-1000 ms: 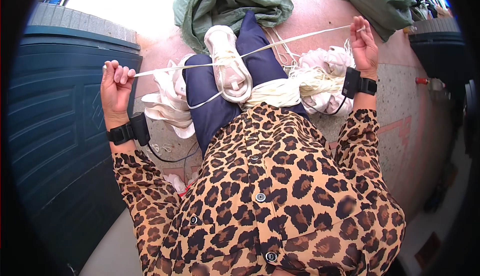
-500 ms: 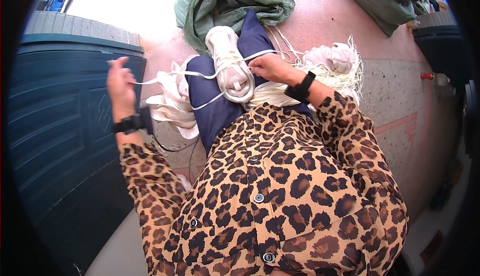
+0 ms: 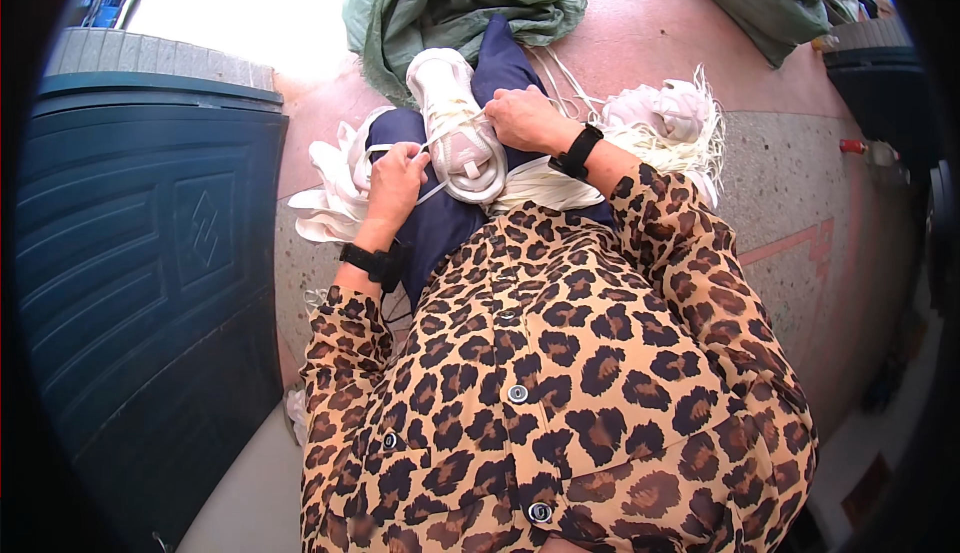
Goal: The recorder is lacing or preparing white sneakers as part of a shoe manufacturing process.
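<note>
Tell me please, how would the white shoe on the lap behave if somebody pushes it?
The shoe probably would not roll, because it is long and not round. It may tip sideways, since it rests on the dark blue trouser legs, not a flat surface.

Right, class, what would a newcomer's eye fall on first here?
Probably the leopard-print shirt, filling the lower middle. Next, just above it, the white shoe lying on the blue trousers, with the left fingers and right fingers pinching its lace. Then the green sack at the top centre and the dark door at left.
</note>
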Available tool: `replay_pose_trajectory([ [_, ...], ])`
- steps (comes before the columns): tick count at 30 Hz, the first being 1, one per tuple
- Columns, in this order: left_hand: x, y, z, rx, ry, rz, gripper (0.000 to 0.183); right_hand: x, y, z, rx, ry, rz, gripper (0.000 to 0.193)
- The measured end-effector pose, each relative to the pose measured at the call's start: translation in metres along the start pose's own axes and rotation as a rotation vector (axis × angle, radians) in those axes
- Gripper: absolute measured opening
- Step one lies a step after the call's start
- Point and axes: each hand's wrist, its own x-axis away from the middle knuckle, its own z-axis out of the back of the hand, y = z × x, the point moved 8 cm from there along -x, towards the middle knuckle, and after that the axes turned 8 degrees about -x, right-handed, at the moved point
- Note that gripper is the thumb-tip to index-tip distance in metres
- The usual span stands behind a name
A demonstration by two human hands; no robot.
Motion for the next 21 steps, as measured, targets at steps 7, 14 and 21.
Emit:
replay_pose_trajectory([
  [7,0.000,-0.006,-0.006,-0.174,0.213,-0.130,0.019,-0.008,-0.024,-0.005,0.192,0.017,0.119,0.010],
  [14,-0.014,0.015,-0.006,-0.392,0.265,-0.265,0.019,-0.005,-0.023,0.008,0.170,0.154,0.158,0.007],
  [21,-0.013,0.043,-0.012,-0.760,0.233,-0.439,0.012,0.004,-0.023,0.015,0.158,0.309,0.152,0.015],
])
